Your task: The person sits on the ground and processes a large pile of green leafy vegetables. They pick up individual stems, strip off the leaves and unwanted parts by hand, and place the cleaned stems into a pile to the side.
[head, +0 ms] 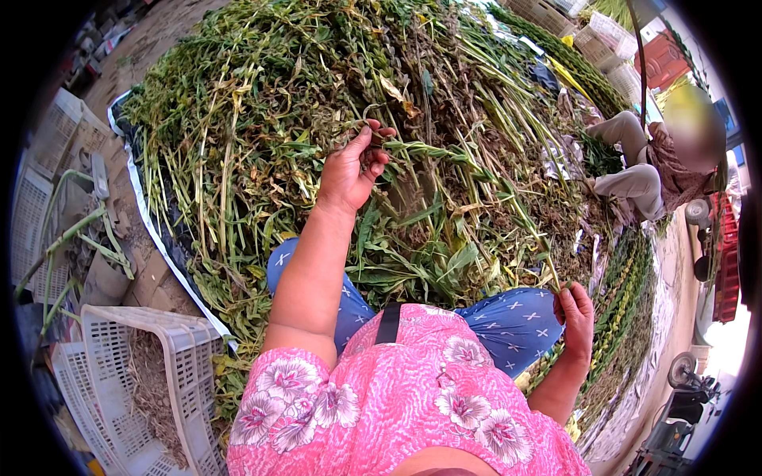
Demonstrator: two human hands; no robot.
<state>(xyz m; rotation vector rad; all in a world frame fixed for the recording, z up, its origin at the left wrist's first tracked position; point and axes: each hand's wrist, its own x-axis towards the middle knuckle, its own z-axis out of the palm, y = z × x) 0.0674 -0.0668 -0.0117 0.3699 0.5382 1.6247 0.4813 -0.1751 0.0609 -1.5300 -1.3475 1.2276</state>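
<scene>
A long green plant stalk (506, 193) with pods or leaf buds along it runs slantwise across the view. My right hand (575, 318) pinches its lower end between thumb and fingers, near my right knee. Close to the stalk's upper end is my left hand (357, 163), its fingers curled around some withered leaves or a stem tip; exactly what it grips is partly hidden. Beneath both hands spreads a big heap of cut plants (280, 119), green and wilted brown. Loose green leaves (417, 262) lie between my knees.
A white plastic crate (196, 363) holding dry plant matter stands at lower left, with more crates (65, 125) beyond. At right, another person (655, 160) sits beside the heap. Stripped-looking stalks (619, 297) lie in a row at my right, on pale sheeting (661, 339).
</scene>
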